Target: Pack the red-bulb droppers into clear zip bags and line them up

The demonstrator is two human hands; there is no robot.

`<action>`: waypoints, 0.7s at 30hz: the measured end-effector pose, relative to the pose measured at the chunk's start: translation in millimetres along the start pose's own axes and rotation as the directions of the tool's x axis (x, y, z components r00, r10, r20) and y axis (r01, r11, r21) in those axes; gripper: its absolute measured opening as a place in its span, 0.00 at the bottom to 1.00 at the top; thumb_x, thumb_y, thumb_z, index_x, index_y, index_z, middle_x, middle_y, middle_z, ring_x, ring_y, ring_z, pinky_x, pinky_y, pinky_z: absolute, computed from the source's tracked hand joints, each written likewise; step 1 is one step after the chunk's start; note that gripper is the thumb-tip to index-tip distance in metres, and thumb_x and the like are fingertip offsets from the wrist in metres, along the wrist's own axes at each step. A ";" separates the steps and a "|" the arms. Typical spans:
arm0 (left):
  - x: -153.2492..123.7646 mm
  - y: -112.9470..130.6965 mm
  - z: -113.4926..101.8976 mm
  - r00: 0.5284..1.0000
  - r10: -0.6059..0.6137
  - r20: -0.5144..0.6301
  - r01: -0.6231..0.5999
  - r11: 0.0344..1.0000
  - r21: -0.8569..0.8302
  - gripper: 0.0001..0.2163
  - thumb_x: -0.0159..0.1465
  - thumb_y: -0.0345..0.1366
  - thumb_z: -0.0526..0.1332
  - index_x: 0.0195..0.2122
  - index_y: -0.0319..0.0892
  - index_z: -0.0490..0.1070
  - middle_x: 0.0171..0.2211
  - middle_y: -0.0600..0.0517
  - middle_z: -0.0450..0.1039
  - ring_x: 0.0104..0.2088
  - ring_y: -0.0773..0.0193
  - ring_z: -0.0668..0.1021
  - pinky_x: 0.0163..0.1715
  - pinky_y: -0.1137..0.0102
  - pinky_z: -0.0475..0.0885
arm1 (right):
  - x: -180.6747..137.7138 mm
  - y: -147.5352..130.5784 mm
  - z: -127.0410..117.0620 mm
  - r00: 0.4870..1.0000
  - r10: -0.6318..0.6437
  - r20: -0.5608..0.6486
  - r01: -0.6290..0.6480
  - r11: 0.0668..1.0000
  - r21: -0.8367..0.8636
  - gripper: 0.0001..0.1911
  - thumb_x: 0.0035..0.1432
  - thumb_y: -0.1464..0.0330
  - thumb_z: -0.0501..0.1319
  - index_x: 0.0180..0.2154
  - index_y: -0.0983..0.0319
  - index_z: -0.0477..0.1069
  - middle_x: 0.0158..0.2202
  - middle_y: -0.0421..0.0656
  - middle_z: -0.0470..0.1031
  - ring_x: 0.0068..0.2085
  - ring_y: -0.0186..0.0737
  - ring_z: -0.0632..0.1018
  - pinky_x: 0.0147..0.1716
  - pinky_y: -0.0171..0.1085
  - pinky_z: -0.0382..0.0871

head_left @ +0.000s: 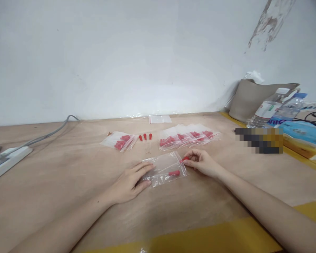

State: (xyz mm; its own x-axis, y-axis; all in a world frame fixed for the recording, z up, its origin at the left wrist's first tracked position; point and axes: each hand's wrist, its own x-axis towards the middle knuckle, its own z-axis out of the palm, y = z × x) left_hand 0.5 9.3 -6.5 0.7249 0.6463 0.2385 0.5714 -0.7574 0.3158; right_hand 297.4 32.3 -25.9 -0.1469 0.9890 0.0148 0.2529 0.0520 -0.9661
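Observation:
A clear zip bag [165, 169] lies flat on the wooden table [68, 182] in front of me, with a red-bulbed dropper [173, 173] inside it. My left hand [131, 181] rests flat on the bag's left end, fingers stretched out. My right hand [201, 162] is curled at the bag's right edge, its fingertips pinched on the red bulb of a second dropper [185, 159] at the bag's mouth. Three loose droppers [145, 137] lie beyond the bag.
Filled bags of red droppers lie in a row at the right [188, 137] and one at the left [119, 141]. An empty bag [160, 119] lies by the wall. A power strip [5, 161] with cable is far left. Water bottles [272, 109] and a grey bag [252, 98] stand right.

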 end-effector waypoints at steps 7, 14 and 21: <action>1.2 0.3 -0.1 1.000 0.005 -0.002 -0.005 1.000 0.003 0.20 0.65 0.38 0.52 0.58 0.48 0.56 0.56 0.48 0.61 0.54 0.56 0.66 0.52 0.59 0.64 | -0.4 -6.9 10.6 0.982 -0.109 0.155 0.127 0.986 -0.112 0.17 0.41 0.58 0.66 0.30 0.65 0.74 0.22 0.39 0.72 0.21 0.28 0.67 0.20 0.30 0.60; 1.3 -0.6 0.6 1.000 0.014 0.013 -0.013 1.000 -0.012 0.18 0.66 0.37 0.51 0.57 0.49 0.58 0.56 0.49 0.60 0.55 0.57 0.65 0.52 0.60 0.64 | -4.0 -11.4 -2.5 0.904 -0.057 0.423 0.073 0.997 -0.022 0.20 0.49 0.59 0.61 0.42 0.64 0.72 0.38 0.45 0.77 0.35 0.36 0.75 0.37 0.37 0.68; 0.8 -1.3 1.4 1.000 0.012 -0.003 -0.012 0.999 -0.043 0.16 0.65 0.37 0.53 0.53 0.47 0.63 0.56 0.49 0.61 0.54 0.58 0.66 0.52 0.61 0.65 | 30.9 -45.2 -0.6 0.971 -0.239 -0.004 0.226 0.924 -0.310 0.10 0.48 0.65 0.60 0.31 0.65 0.73 0.24 0.40 0.73 0.26 0.32 0.71 0.28 0.33 0.65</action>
State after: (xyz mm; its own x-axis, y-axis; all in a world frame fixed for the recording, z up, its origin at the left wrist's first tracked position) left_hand 0.9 10.8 -8.0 0.7308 0.6371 0.2449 0.5453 -0.7608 0.3519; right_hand 282.1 60.5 18.4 -0.1990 0.9485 0.2466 0.4964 0.3145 -0.8091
